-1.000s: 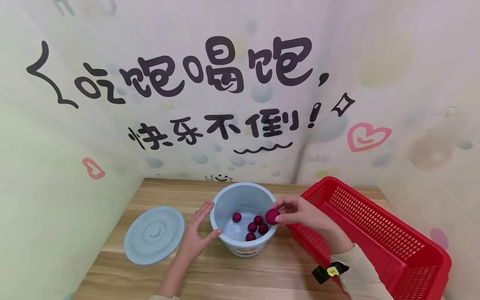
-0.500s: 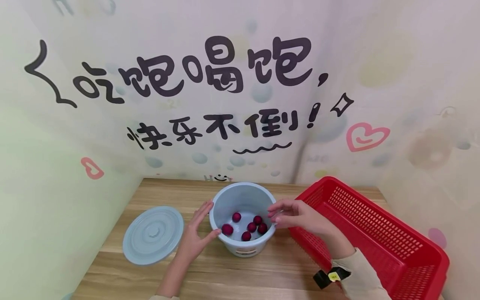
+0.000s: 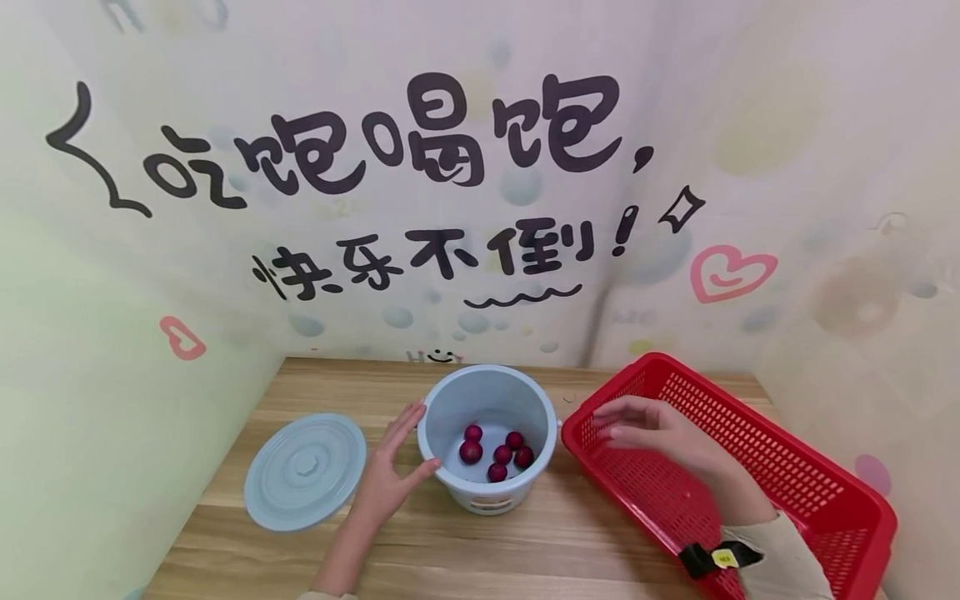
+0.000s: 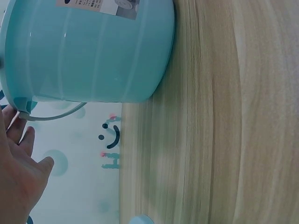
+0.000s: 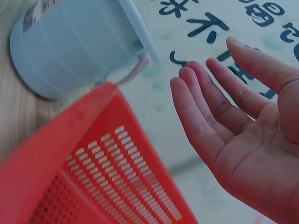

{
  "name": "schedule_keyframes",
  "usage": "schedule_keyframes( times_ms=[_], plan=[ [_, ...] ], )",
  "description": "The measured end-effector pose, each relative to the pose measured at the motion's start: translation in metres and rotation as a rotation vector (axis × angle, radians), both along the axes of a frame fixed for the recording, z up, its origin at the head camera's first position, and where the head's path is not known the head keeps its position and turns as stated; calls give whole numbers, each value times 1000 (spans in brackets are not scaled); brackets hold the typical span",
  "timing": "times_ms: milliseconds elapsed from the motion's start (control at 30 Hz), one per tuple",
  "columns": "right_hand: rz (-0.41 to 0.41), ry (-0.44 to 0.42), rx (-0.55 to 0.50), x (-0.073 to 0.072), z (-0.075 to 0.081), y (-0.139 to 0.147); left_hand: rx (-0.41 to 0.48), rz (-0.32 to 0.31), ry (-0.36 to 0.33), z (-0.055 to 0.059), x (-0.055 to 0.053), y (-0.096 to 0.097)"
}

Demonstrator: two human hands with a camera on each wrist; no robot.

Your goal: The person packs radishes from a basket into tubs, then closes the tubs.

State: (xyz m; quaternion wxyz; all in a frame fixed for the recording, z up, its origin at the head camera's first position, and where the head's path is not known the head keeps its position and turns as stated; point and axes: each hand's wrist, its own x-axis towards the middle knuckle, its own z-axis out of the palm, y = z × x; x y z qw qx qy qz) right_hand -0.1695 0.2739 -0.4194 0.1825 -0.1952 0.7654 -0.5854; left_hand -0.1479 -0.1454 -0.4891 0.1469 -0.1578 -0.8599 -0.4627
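A light blue bucket [image 3: 487, 392] stands on the wooden table with several dark red round fruits [image 3: 471, 452] in its bottom. My left hand [image 3: 390, 475] lies flat against the bucket's left side, fingers straight; in the left wrist view the left hand [image 4: 18, 172] shows beside the bucket [image 4: 88, 51]. My right hand [image 3: 645, 425] hovers with relaxed fingers over the near left end of the red mesh basket [image 3: 750, 467], holding nothing. In the right wrist view the right hand [image 5: 233, 121] is bare-palmed above the basket [image 5: 93, 177], the bucket [image 5: 70, 46] behind.
The bucket's round blue lid [image 3: 306, 470] lies flat on the table [image 3: 525, 550] to the left. Walls with printed lettering close in the table at the back and both sides. The basket [image 3: 840, 500] fills the right side.
My right hand let go of a red fruit over the bucket; it now lies inside with the others. The hand then moved right, over the basket. My left hand stayed put.
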Motion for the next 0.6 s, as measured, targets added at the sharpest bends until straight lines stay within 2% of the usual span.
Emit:
schedule_keyframes(
  times_ms=[367,500,600],
  plan=[
    [41,7,-93,10,-19,55,4,-3,3,2,1,0],
    [37,-29,-78,16,-27,71,-4,4,-9,2,1,0],
    [24,-87,-49,19,-32,81,-5,7,-15,2,1,0]
  ],
)
